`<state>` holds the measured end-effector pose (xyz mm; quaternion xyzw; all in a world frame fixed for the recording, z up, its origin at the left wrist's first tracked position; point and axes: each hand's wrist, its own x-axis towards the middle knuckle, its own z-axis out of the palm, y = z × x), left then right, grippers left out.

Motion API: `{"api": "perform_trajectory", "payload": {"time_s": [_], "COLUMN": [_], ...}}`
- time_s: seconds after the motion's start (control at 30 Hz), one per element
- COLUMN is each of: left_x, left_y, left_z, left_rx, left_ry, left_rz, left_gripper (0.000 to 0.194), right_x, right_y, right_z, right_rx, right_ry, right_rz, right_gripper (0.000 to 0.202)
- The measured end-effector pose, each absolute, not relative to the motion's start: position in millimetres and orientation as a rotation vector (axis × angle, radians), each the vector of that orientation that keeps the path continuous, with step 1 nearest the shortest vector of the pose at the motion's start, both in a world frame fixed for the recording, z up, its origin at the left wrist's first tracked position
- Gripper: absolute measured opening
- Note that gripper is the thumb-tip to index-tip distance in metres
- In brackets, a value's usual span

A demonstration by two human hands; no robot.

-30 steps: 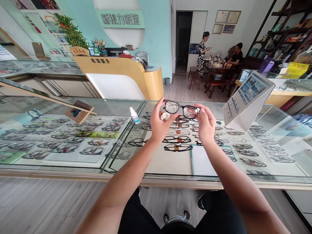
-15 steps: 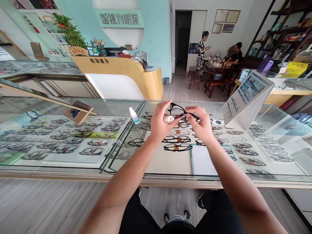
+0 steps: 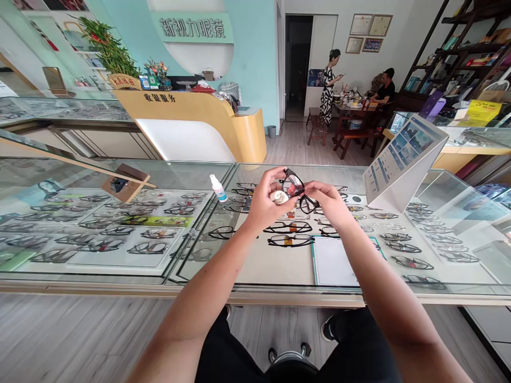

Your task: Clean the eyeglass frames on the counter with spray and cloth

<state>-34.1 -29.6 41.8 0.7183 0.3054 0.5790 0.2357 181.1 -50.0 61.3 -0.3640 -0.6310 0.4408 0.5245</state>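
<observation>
Black-framed glasses (image 3: 293, 183) are held up over the glass counter, between my two hands. My left hand (image 3: 266, 201) is closed on the rim at the left end of the glasses and also holds a rolled whitish cloth (image 3: 278, 197) against its palm. The fingers of my right hand (image 3: 325, 199) pinch the frame near its middle, and one lens hangs tilted down beside them. A small white spray bottle (image 3: 218, 188) with a blue label stands upright on the counter, left of my left hand.
The glass display counter (image 3: 255, 290) holds rows of glasses under its top. On it stand a wooden-framed mirror (image 3: 126, 183) at left and a white information stand (image 3: 405, 159) at right. Beyond are a cashier desk (image 3: 187, 103), a standing person (image 3: 329, 88) and a seated person (image 3: 385, 88).
The glasses have turned and tilted, with one lens now hanging lower. My right hand has shifted slightly left and down. The cloth shows more in my left hand.
</observation>
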Motion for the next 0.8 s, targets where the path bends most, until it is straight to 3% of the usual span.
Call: {"api": "perform_trajectory", "payload": {"time_s": [0.27, 0.47, 0.8], "left_x": [-32, -29, -21], "left_y": [-35, -46, -55], "left_z": [48, 57, 57], "left_rx": [1.931, 1.966, 1.974], "left_ry": [0.819, 1.012, 1.030], "left_rz": [1.605, 1.758, 1.432], "left_gripper": [0.064, 0.015, 0.036], "right_x": [179, 178, 166], "right_y": [-47, -43, -58], "right_z": [57, 49, 47], "right_rx": [-0.888, -0.924, -0.909], "right_ry": [-1.414, -1.390, -1.561], "right_rz": [0.991, 0.736, 0.338], "right_gripper": [0.022, 0.029, 0.022]}}
